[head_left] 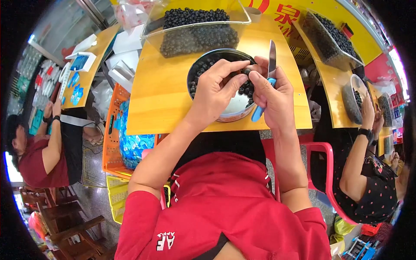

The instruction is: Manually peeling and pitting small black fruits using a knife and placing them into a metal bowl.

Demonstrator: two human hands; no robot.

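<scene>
My left hand (pixel 212 93) pinches a small dark round bead (pixel 246 71) between thumb and fingertips, above a round bowl (pixel 234 105). My right hand (pixel 275 99) meets it there, its thumb tip and fingers close to the bead. Across the right palm lies a small knife (pixel 272 58) with a light blue handle, gripped by the curled fingers, its blade pointing up and away. Inside the bowl, loose black beads (pixel 200 69) lie at the left and below my fingers, and part of the pale bottom shows. My hands cover the bowl's middle.
A clear bin (pixel 199 39) of black beads stands at the table's (pixel 158 95) far side. Left of the table is an orange crate (pixel 113 130) with blue packets. Co-workers sit left and right; the right one reaches into a tub (pixel 352 102) beside another bead bin (pixel 331 41).
</scene>
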